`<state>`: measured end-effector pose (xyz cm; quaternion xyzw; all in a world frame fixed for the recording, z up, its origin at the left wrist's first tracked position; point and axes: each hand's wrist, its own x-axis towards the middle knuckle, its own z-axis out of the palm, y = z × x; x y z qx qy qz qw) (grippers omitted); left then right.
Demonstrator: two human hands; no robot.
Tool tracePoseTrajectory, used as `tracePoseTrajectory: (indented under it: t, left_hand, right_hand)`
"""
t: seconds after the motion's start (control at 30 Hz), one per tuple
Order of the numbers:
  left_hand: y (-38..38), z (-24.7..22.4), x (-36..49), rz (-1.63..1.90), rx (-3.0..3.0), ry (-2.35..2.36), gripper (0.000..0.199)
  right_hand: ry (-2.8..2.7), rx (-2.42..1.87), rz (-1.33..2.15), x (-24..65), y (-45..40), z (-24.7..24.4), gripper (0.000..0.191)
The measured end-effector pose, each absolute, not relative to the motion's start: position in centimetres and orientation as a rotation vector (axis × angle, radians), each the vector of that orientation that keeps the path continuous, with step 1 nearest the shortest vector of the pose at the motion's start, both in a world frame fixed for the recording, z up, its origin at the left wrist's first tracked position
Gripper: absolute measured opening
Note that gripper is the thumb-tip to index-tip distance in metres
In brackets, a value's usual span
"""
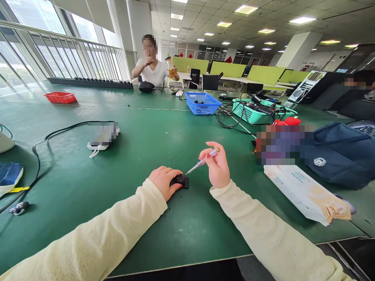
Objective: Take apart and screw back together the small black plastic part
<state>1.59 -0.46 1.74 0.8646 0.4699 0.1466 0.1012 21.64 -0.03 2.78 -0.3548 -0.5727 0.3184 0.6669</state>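
On the green table (187, 230), near its front edge, lies a small black part (184, 182). My left hand (164, 180) grips this part from the left, with thumb and fingers on its sides. My right hand (218, 168) holds a screwdriver (202, 160) with a clear handle between thumb and fingers. The screwdriver slants down to the left, and its tip is at the top of the black part; whether it touches is too small to tell.
A blue basket (203, 104), a teal basket (254, 115) with cables and a red tray (60, 98) stand farther back. At right are a white packet (301, 191) and a navy bag (342, 156). Across the table a person (155, 72) holds a bottle.
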Motion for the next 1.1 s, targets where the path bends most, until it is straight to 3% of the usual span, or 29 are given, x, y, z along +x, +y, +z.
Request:
tracePoseTrajectory:
  t: [0.33,0.73,0.97,1.1]
  left_hand:
    - [-0.4,1.5,1.5,0.455,2.548,1.383,0.033]
    - [-0.3,1.3,1.4,0.458,2.549,1.386,0.033]
    - [-0.2,1.2,1.5,0.47,2.552,1.382,0.032]
    - [-0.2,1.2,1.5,0.484,2.546,1.381,0.036]
  right_hand:
    - [-1.238,-0.782,0.868,22.1,0.5,2.4,0.054]
    - [-1.179,-0.753,1.069,22.8,1.7,2.5,0.055]
    - [-1.13,-0.784,1.125,22.9,1.9,2.9,0.069]
    - [-1.136,-0.782,1.139,22.8,1.9,2.7,0.064]
